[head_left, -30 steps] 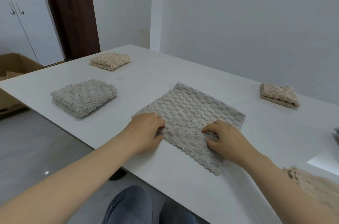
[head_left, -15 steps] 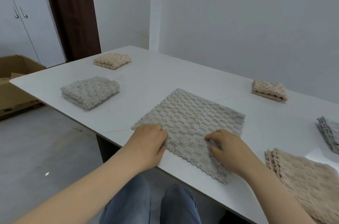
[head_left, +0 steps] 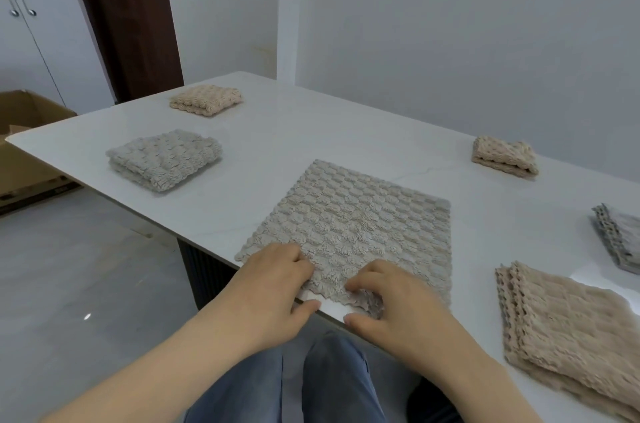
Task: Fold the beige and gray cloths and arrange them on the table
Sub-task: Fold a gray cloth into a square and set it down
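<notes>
while left hand [head_left: 273, 287] and right hand [head_left: 398, 304] pinch it, nubby cloth [head_left: 349, 225] lies square

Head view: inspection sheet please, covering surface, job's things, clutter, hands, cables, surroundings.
Surface: white table, glossy.
Job's things: flat cloth, gray, at near edge; gray fold left; beige fold far left; second beige fold far right; beige stack and gray stack at right.
Clutter: nothing seen.
Hands: left hand and right hand grip the flat cloth's near edge.
Cables: nothing seen.
Surroundings: box, cabinet, door at left.
</notes>
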A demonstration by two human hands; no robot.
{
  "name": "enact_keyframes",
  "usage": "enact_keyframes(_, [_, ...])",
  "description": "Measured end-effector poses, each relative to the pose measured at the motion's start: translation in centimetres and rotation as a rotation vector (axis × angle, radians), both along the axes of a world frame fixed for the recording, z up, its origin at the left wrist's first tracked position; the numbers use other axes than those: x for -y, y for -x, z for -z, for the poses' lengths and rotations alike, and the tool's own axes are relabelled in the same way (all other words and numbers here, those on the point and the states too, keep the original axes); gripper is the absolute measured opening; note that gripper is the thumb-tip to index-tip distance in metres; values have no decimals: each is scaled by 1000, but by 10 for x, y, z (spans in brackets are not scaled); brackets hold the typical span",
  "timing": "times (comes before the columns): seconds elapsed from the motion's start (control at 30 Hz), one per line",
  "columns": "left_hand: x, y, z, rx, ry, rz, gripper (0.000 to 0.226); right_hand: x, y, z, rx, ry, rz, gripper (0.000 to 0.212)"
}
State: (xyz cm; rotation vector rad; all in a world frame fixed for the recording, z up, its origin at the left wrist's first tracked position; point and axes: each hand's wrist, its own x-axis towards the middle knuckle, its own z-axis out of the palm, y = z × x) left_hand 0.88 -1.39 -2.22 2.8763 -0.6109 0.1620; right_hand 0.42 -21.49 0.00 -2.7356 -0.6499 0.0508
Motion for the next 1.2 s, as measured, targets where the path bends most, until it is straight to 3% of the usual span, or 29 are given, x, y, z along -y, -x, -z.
enact_keyframes(0.1, [-4,2,1,-29,32,39,65,2,3,3,23,-7,14,36])
enact_keyframes(0.27, [-10,4,4,12,131,78,22,3,7,6,64,-9,30,28])
enact_keyframes(0.43, [-15,3,1,32,194,107,22,7,5,7,75,31,-1,35])
enact_keyframes(0.93, [-53,-2,-3,65,121,-2,14,66,8,-8,89,171,161,13])
enact_keyframes(1.07, [-59,-11,-15,50,114,-49,10,76,0,-19,90,173,201,29])
enact_keyframes(1.2, [-63,-20,-41,58,251,-112,12,84,-10,-46,144,98,219,33])
